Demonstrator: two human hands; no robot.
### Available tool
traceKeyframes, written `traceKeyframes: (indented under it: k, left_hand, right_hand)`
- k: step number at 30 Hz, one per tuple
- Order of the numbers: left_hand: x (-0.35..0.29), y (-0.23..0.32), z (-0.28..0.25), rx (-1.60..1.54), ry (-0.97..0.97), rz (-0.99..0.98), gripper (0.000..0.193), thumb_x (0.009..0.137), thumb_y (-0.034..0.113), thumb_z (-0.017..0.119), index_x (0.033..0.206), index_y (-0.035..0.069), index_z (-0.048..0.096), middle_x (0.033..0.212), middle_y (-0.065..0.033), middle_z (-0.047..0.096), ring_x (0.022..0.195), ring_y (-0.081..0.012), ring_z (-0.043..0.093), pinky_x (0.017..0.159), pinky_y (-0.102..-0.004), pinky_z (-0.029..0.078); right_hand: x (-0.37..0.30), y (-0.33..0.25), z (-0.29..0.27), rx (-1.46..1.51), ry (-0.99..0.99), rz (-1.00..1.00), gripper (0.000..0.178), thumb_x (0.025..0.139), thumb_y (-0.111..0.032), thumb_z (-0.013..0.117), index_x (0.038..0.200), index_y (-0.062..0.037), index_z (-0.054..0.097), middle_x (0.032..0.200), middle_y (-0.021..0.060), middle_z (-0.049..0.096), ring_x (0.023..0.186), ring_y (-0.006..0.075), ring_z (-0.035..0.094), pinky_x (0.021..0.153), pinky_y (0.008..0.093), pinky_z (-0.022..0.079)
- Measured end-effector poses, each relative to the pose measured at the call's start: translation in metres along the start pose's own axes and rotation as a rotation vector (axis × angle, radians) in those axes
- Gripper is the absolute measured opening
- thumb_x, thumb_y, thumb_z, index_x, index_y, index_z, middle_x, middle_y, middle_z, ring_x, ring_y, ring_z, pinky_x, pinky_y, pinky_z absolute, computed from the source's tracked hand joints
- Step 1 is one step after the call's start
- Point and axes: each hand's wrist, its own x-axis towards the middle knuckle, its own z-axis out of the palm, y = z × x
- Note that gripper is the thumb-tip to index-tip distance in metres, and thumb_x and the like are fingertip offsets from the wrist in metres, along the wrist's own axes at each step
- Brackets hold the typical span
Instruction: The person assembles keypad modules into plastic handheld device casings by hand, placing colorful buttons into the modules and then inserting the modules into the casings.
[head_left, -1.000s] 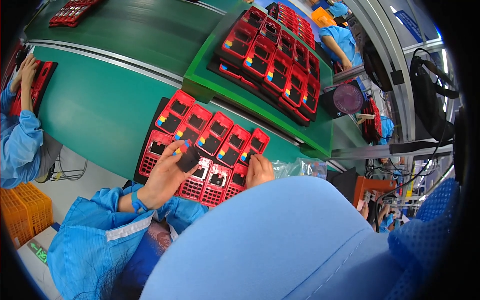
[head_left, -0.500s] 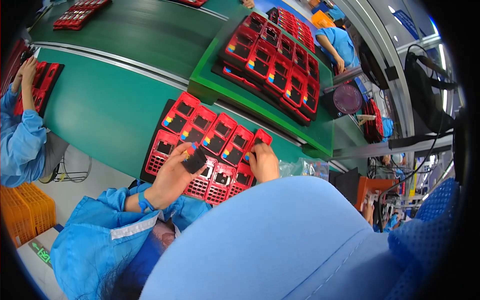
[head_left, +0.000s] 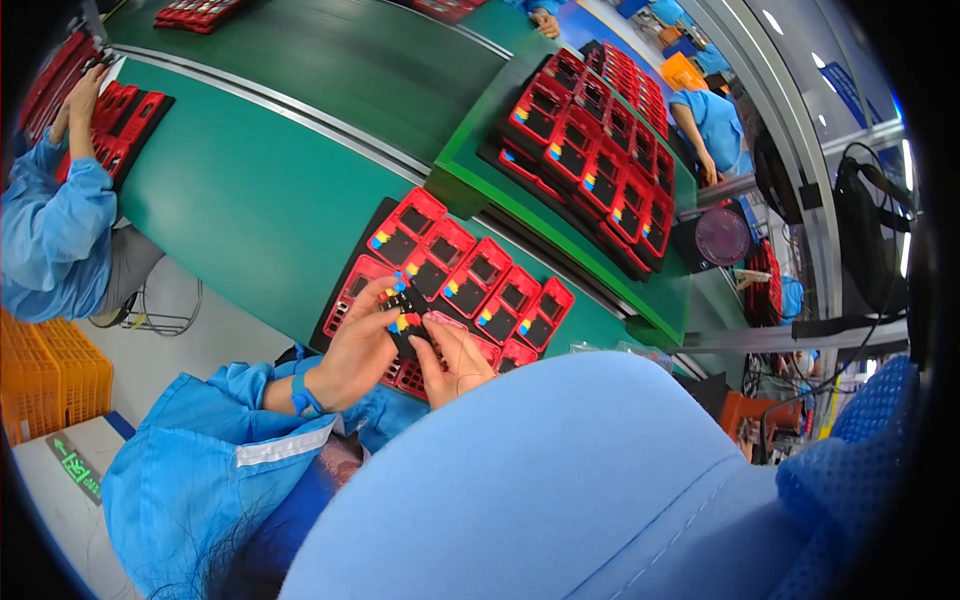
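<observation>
My left hand [head_left: 352,358] is closed on black keypads with blue, yellow and red keys [head_left: 398,300], held above a tray of red housings. My right hand [head_left: 456,362] has come up against the left, its thumb and fingers pinching a black keypad with coloured keys [head_left: 404,324]. How many pieces lie between the fingers I cannot tell. Beneath them, the black tray [head_left: 372,232] carries rows of red plastic housings [head_left: 492,268]. Those in the far row have black keypads in them; the near row, with small key holes, is partly hidden by my hands and the cap brim.
Beyond the tray, a raised green platform [head_left: 462,190] bears stacked trays of red housings [head_left: 590,150]. A metal rail [head_left: 340,135] runs along the green table [head_left: 230,170]. At the left a co-worker's hands [head_left: 80,105] work at another tray. Orange crates [head_left: 60,375] stand on the floor.
My right hand has left the far-right housing and come to my left hand, now gripping a keypad beside it. The whole view has shifted, with the scene sitting further right.
</observation>
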Motion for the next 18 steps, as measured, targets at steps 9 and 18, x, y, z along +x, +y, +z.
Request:
traceKeyframes:
  k: [9,18]
  left_hand:
    - [0.004,0.089,-0.032,0.134,0.101,0.397,0.063,0.098,0.004,0.058,0.155,0.016,0.035,0.137,-0.0084,0.053,0.125,-0.0218,0.056,0.110,-0.0456,0.047]
    - [-0.007,0.081,-0.053,0.106,0.152,0.271,0.058,0.098,0.003,0.057,0.151,0.014,0.040,0.137,-0.0094,0.054,0.126,-0.0251,0.055,0.112,-0.0466,0.047]
  right_hand:
    - [0.006,0.000,0.032,0.079,-0.261,-0.146,0.017,0.086,-0.007,0.077,0.103,-0.0059,0.076,0.100,0.0128,0.075,0.086,0.0291,0.073,0.075,0.0358,0.059]
    - [0.009,0.011,0.076,-0.137,-0.250,-0.329,0.021,0.083,-0.005,0.073,0.104,-0.0036,0.074,0.102,0.0109,0.071,0.092,0.0301,0.067,0.080,0.0408,0.055]
